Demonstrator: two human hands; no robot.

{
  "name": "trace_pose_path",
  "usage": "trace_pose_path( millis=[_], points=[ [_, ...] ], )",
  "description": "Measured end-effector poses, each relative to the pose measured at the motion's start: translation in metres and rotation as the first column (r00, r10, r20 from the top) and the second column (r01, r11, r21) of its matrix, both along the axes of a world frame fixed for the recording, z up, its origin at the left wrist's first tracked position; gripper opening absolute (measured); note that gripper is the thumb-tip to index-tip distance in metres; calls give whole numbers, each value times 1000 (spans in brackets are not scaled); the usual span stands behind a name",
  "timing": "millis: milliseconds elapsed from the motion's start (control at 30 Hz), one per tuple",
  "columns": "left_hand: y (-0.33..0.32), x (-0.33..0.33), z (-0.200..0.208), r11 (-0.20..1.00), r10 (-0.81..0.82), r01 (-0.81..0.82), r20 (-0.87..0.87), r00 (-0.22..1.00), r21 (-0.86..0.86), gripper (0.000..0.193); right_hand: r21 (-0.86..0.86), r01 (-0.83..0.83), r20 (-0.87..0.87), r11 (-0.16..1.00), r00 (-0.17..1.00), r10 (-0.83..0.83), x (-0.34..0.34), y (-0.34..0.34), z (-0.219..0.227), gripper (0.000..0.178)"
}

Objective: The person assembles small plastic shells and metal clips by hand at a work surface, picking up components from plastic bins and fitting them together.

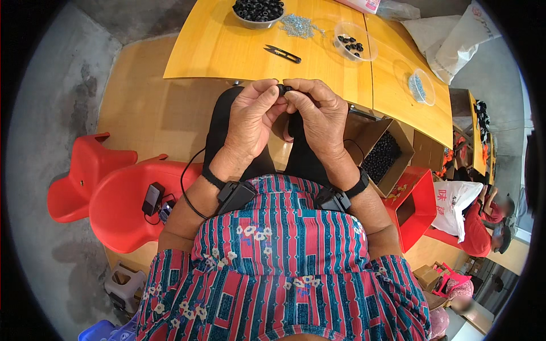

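In front of my lap, just off the table's near edge, both hands meet at a small black round piece [282, 90]. My left hand [254, 116] pinches it between thumb and forefinger. My right hand [316, 108] is closed on the same piece from the other side, and the fingertips hide much of it. Beyond the hands, black thread snips [282, 54] lie on the yellow table [222, 42]. A bowl [256, 24] heaped with black hollow pieces stands at the far edge, beside a loose pile of clear bluish beads [300, 26].
A clear plastic bowl [372, 50] with several black pieces and a tub of bluish beads [418, 86] stand to the right. Below the table is a cardboard box [405, 145] of black pieces. Red chairs [122, 219] stand left; other people sit far right.
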State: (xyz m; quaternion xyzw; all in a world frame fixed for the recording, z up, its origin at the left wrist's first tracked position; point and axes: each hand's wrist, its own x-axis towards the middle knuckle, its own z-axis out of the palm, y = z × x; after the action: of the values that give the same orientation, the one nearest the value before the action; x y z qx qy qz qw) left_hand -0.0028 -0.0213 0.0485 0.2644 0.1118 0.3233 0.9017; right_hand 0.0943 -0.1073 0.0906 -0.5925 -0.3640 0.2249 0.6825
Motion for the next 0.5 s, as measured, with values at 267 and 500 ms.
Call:
trace_pose_path(
  millis=[267,500],
  points=[
    [1,0,1,1000,-19,19,-11,1000,-4,12,-7,32,338,999,941,-28,6,1,0,14],
    [2,-2,-2,999,-31,31,-4,1000,-23,15,24,50,387,998,921,-55,8,2,-2,14]
  ],
)
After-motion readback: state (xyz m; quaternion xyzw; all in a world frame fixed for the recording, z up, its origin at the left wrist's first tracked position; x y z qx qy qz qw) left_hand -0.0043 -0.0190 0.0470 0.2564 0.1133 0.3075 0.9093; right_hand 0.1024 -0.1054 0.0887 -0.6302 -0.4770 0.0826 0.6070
